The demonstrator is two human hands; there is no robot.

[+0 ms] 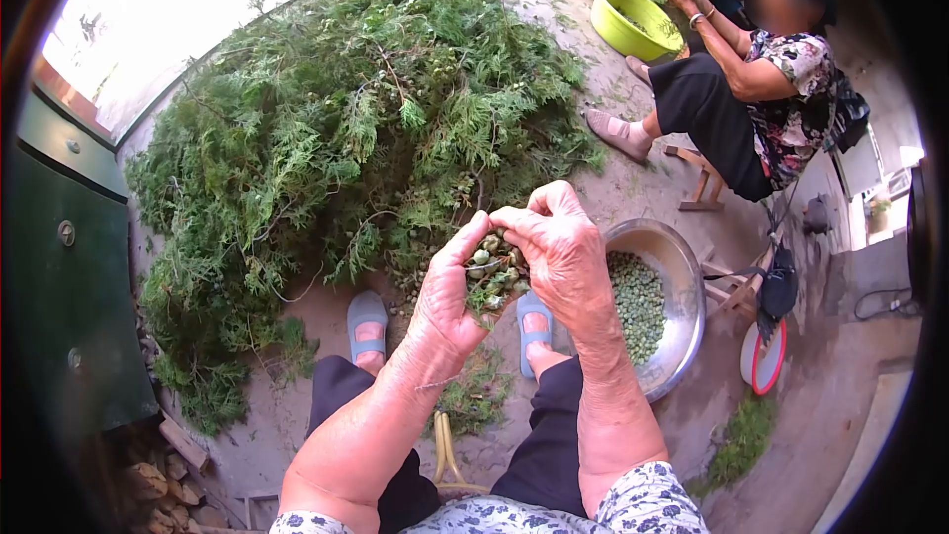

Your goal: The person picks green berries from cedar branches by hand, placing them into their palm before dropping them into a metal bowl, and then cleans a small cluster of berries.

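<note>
My left hand (447,299) cups a sprig with a cluster of small green cones (494,275). The fingers of my right hand (560,247) curl over the same cluster from the right and pinch at it. Both hands hover above my knees, just left of a metal bowl (682,275) that holds several loose green cones (638,299). The bowl sits on the ground beside my right foot.
A big heap of green conifer branches (346,138) covers the ground ahead. Another person (761,89) sits at the far right on a low stool, holding a sprig beside a yellow-green basin (618,28). A green metal door (59,277) stands at left.
</note>
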